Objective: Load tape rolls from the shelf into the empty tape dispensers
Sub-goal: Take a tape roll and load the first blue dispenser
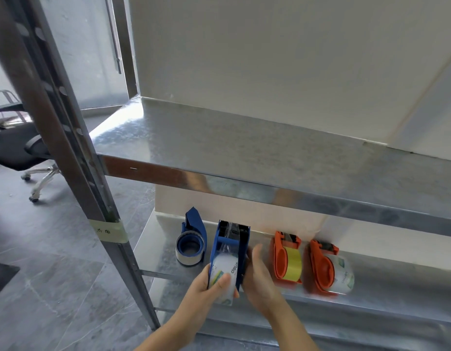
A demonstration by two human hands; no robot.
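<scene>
The blue dispenser (241, 245) is at 6 o'clock in view, held at the front edge of the lower shelf (376, 282), with a clear roll (224, 268) seated in it. The left hand (206, 287) grips the roll, thumb across its face and fingers curled beneath. The right hand (258, 277) holds the dispenser's right side, thumb up, its fingers hidden behind the frame. At its 10 o'clock lies a second blue dispenser (194, 230). At 3 o'clock stand the near orange dispenser (280, 259), with yellow tape, and the far orange dispenser (322, 268), with clear tape.
</scene>
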